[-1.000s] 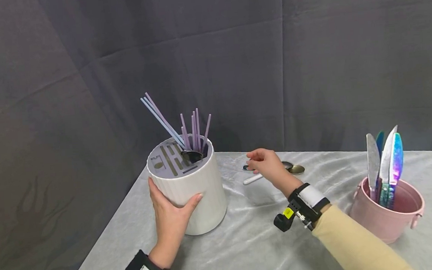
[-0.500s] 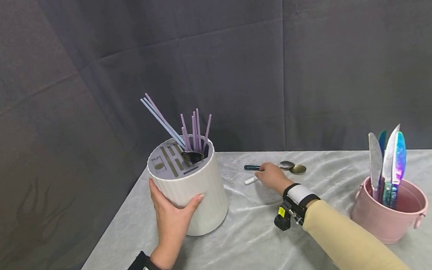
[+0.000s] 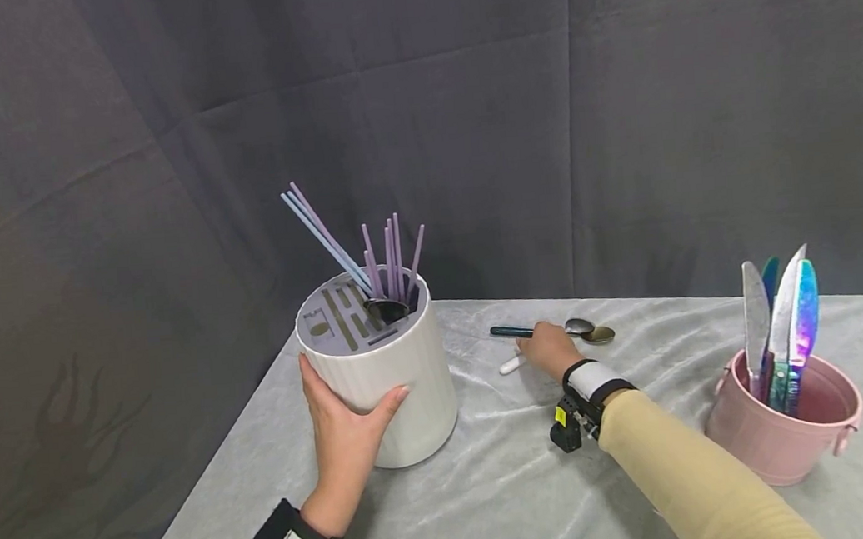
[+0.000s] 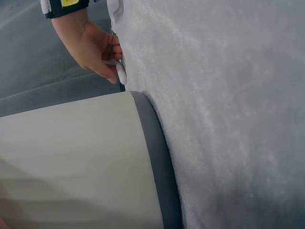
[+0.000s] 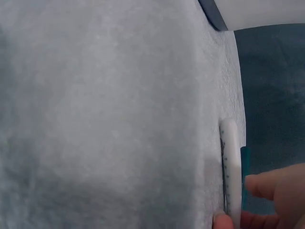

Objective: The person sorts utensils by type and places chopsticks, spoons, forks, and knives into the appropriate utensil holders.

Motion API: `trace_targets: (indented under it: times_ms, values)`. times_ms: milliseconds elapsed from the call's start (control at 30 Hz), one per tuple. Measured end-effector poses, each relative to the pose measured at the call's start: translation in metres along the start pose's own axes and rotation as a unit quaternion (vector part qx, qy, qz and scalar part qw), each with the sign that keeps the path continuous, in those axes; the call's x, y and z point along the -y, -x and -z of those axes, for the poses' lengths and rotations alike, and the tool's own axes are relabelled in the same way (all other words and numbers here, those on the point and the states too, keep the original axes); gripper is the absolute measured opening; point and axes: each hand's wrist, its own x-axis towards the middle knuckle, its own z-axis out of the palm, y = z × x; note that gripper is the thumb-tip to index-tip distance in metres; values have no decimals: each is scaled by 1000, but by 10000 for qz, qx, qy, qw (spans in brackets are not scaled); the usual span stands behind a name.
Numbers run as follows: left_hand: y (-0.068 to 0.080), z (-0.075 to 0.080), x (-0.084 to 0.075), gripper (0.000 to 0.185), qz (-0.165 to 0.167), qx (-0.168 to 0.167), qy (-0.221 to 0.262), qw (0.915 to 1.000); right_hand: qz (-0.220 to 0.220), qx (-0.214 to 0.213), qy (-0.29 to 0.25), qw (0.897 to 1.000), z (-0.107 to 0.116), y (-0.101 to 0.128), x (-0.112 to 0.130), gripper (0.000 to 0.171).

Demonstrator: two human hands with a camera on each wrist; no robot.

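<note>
My left hand point(image 3: 343, 430) grips the near left side of a white ribbed utensil holder point(image 3: 420, 404), thumb spread across its front. Several lilac and pale blue chopsticks point(image 3: 392, 260) and a dark spoon point(image 3: 387, 309) stand in its slotted grey top. To its right, my right hand point(image 3: 550, 350) pinches the white handle of a spoon point(image 3: 512, 365) lying on the cloth. In the right wrist view the thumb and fingers lie on either side of this white handle point(image 5: 231, 167). A dark green-handled spoon point(image 3: 509, 331) lies just behind, partly covered by the hand.
At the right stands a pink bucket point(image 3: 759, 443) with several upright knives point(image 3: 801, 319), some iridescent. A pale grey cloth point(image 3: 485, 499) covers the table. Its far edge meets a dark grey curtain point(image 3: 422, 136).
My right hand has come down from above the spoons onto the white handle, which has shifted slightly right and nearer. My left hand keeps its grip on the holder.
</note>
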Motion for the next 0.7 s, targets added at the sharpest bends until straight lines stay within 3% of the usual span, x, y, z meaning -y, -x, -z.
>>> trace_targets:
  times_ms: [133, 267, 500, 700]
  values:
    - [0, 0, 0, 127, -17, -19, -1, 10000, -111, -208, -179, 9996, 1, -1, -4, 28]
    - [0, 0, 1, 127, -72, -39, 6, 10000, -419, -196, -788, 9958, 3, -2, -9, 16]
    - [1, -1, 2, 127, -79, -60, 23, 9999, -1133, -80, -1949, 9742, 7, -3, -16, 11]
    - [1, -1, 2, 127, -102, -74, 26, 9999, -1072, -349, -2664, 9573, 11, 3, -20, 13]
